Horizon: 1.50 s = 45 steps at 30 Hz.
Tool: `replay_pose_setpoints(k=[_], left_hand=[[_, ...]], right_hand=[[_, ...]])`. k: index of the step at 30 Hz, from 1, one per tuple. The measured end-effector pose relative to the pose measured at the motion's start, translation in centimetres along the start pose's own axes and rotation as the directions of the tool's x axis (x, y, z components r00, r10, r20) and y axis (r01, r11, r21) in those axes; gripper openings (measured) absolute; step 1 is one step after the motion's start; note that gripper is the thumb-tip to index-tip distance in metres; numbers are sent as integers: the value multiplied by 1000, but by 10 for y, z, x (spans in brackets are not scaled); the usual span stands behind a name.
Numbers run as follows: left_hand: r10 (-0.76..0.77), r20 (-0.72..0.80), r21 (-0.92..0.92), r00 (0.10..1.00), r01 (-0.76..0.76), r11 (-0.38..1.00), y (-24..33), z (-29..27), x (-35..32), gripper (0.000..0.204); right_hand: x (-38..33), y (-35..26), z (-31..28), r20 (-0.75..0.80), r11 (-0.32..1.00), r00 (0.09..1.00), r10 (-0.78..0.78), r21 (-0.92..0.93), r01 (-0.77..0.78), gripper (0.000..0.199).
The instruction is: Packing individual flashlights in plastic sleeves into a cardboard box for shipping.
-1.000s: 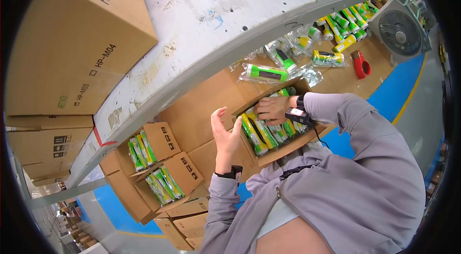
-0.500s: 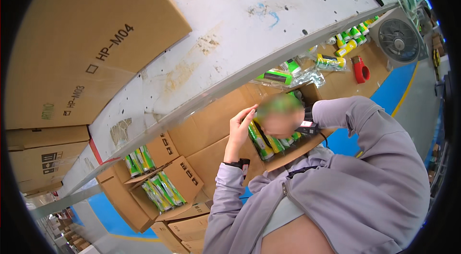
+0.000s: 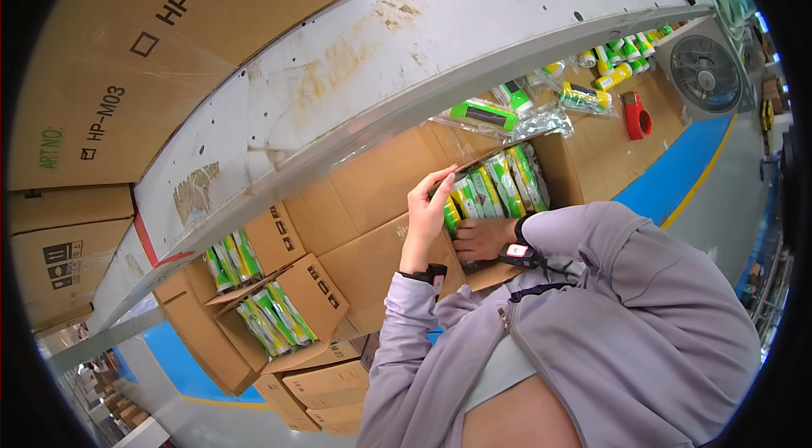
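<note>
An open cardboard box (image 3: 565, 162) holds upright rows of green and yellow packets (image 3: 499, 181). My left hand (image 3: 425, 215), with a black band at the wrist, is raised at the box's left side. Its fingers curl around the leftmost green packet (image 3: 452, 215). My right hand (image 3: 482, 238) reaches in from the right and lies low in the box just under the packets, fingers pointing left. What it holds is hidden. A small black device (image 3: 518, 255) sits at that wrist. Both sleeves are lilac.
A worn white shelf board (image 3: 423, 50) overhangs the box, with large closed cartons (image 3: 127, 42) on it. Two open boxes of similar packets (image 3: 271, 313) stand at the left. Loose wrapped packets (image 3: 482, 114), a red tape dispenser (image 3: 636, 116), a fan (image 3: 705, 71) and a blue floor (image 3: 677, 169) lie to the right.
The view has swung closer under the shelf. My right hand dropped from the upper packets to the bottom of the box. My left hand moved onto the leftmost packet.
</note>
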<state>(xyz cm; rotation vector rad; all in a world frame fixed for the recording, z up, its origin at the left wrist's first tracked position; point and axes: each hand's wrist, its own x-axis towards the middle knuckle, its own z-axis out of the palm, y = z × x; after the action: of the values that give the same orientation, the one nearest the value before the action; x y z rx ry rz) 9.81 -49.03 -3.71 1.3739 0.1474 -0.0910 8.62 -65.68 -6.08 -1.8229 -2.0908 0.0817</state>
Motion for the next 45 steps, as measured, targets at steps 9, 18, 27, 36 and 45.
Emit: replay_pose_setpoints(k=[9, 18, 27, 36, 45], left_hand=[[-46, 32, -5, 998, 47, 999, -1, -8, 6, 23], [-307, 404, -36, 862, 350, 936, 30, -32, 28, 37], [-750, 466, 874, 470, -110, 474, 94, 67, 92, 91], [-596, 437, 893, 674, -404, 198, 20, 105, 33, 105], [-520, 339, 930, 784, -361, 62, -8, 108, 16, 112]], right_hand=[[3, 11, -9, -72, 955, 989, 126, 278, -101, 19], [-49, 38, -148, -441, 715, 564, 698, 386, -583, 13], [-70, 3, -81, 304, 16, 64, 951, 157, -988, 76], [-77, 30, -45, 537, 246, 249, 806, 79, -966, 64], [-85, -58, -103, 225, 384, 441, 869, 254, -887, 41]])
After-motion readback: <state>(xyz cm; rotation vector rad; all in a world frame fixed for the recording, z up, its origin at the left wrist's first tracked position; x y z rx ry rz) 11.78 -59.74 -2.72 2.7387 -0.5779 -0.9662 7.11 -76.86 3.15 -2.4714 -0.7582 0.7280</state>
